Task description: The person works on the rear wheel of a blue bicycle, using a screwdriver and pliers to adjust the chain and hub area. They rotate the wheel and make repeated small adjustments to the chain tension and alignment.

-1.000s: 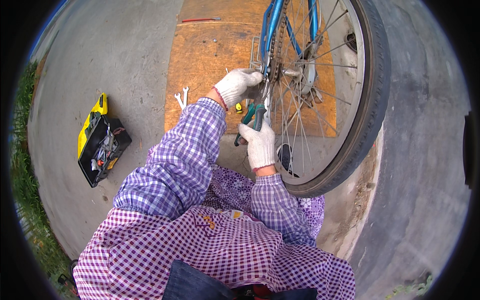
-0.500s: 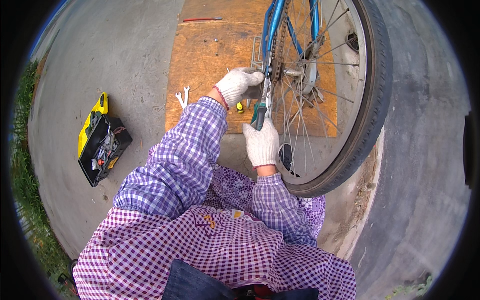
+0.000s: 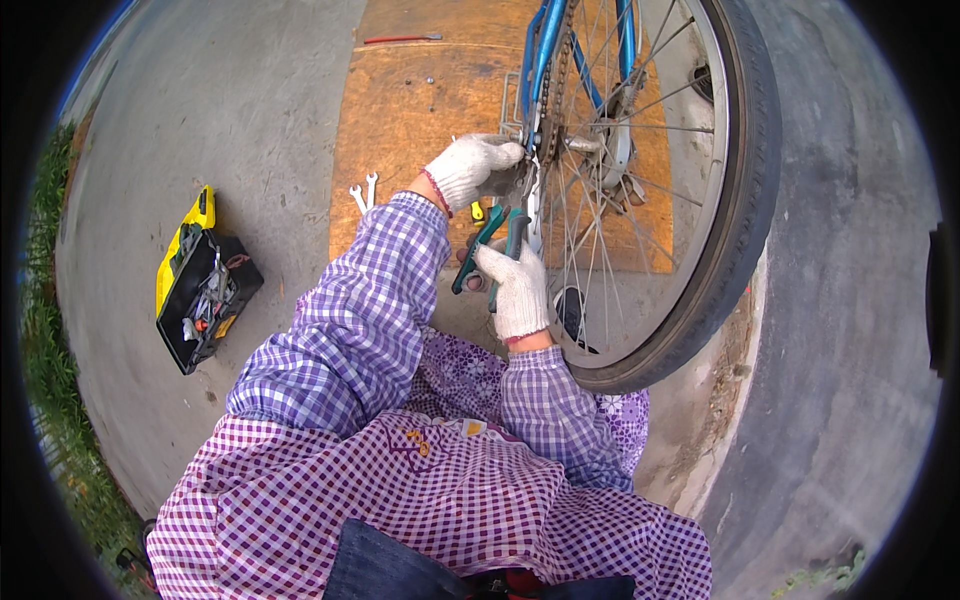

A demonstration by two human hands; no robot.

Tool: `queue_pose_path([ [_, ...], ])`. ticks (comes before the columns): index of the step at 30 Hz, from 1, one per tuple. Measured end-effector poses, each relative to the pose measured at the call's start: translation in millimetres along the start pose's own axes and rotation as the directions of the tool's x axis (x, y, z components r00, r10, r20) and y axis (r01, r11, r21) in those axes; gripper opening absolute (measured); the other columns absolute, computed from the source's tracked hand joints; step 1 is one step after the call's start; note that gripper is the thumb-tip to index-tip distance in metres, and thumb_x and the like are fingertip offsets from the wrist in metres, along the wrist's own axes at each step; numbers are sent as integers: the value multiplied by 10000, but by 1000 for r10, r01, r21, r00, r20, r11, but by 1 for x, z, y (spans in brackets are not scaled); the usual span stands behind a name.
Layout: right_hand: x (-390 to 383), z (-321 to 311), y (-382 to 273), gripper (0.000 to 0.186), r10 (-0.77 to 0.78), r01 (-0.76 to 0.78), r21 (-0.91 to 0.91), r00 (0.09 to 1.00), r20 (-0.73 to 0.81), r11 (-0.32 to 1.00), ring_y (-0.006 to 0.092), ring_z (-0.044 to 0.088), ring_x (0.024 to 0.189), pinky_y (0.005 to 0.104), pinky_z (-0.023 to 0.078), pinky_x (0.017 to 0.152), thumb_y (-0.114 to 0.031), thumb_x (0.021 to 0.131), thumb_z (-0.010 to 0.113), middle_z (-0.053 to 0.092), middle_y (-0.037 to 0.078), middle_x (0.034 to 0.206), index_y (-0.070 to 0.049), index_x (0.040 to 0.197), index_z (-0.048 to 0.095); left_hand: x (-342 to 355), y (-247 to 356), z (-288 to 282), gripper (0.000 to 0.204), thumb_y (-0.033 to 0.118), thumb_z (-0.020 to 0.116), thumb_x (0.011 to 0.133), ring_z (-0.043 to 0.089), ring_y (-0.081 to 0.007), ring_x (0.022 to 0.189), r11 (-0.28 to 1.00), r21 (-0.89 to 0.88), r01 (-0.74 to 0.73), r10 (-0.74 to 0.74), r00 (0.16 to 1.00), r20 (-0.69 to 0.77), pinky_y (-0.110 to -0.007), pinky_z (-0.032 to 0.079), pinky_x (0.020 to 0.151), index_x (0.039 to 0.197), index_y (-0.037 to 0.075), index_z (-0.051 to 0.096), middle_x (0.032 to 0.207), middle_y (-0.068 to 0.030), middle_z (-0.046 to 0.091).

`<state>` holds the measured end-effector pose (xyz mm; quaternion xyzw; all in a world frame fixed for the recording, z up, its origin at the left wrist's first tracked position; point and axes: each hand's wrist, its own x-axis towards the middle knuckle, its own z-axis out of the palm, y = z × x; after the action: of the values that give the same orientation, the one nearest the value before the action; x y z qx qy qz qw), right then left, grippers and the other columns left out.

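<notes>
In the head view, your right hand (image 3: 520,295), in a white knitted glove, is wrapped on one handle of the pliers with green and dark handles (image 3: 515,235), and these handles stand spread apart. The pliers are at the left side of the black-tyred spoked wheel (image 3: 745,200), their metal part pointing up toward the lower end of the blue metal bicycle frame (image 3: 548,50), near the brown, worn-looking chain (image 3: 553,100). Your left hand (image 3: 462,172), in a similar glove, has its fingers bent beside this frame end; I cannot tell whether it grips something. Behind lies the brown wooden board (image 3: 400,110), and on it, two silver metal wrenches (image 3: 365,195). I judge that the step in hand is placing the plier jaws on a small part there; the next move probably calls for steady left fingers and an even squeeze.
</notes>
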<state>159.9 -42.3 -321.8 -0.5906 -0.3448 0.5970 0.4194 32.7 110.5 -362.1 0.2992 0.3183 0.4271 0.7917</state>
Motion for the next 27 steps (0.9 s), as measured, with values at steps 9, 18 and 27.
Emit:
queue_pose_path([
  [9, 5, -1, 9, 254, -235, 90, -636, 961, -147, 766, 222, 637, 641, 391, 499, 633, -250, 859, 763, 624, 107, 718, -39, 849, 623, 0, -2, -3, 358, 185, 617, 1056, 728, -291, 1031, 997, -75, 7, -4, 999, 43, -507, 568, 995, 1316, -62, 609, 1154, -167, 729],
  [18, 3, 2, -2, 335, -334, 60, -818, 928, -165, 572, 412, 664, 814, 499, 514, 751, -321, 845, 757, 655, 191, 833, -21, 912, 623, -4, 0, 2, 358, 180, 606, 1058, 728, -288, 1049, 997, -75, 2, 1, 999, 35, -508, 572, 1002, 1331, -52, 605, 1164, -160, 729],
  [27, -4, -1, -6, 156, -24, 23, 21, 999, 38, 1000, 196, 700, 788, 259, 493, 572, -202, 955, 689, 716, 110, 901, -50, 952, 654, -1, -3, -1, 387, 164, 605, 1058, 707, -282, 1044, 998, -69, -11, 13, 999, 30, -489, 563, 967, 1361, -74, 577, 1147, -146, 714],
])
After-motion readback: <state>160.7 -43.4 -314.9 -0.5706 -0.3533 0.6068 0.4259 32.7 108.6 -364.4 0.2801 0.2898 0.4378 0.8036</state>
